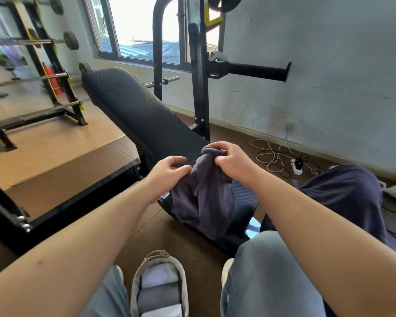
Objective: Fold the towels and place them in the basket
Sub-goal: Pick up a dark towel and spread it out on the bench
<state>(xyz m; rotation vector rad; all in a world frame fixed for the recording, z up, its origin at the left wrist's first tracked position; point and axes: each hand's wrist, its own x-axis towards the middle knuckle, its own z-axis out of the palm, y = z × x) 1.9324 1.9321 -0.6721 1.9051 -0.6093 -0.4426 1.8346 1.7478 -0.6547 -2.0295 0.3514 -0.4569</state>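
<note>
Sitting in a small gym, a person in light jeans faces a long black ribbed pad (133,106) that slopes up and away toward a window (133,26). The brown floor (169,239) steps up on the left to a pale wooden platform (62,156), where a black and yellow rack (55,72) holds barbells. A black upright frame (199,88) stands against the scuffed grey wall (318,76); a white controller (217,56) rests on its side peg. White cables and a power strip (297,165) lie on the floor by the wall, and a dark navy cloth (343,195) bulges at the right. The towel (204,195), dark purplish grey and crumpled, lies on the near end of the pad. Its long axis runs roughly along the pad, away from the person: the far end is bunched and lifted, while the near end drapes over the pad's edge toward the floor. The right hand (231,161) grips the bunched far end with curled fingers. The left hand (169,170) is half curled, its fingertips at the towel's left edge; whether they pinch the cloth I cannot tell. A grey oval basket (135,282) sits on the floor between the knees, holding folded towels (159,291) in white and grey, packed in a row.
</note>
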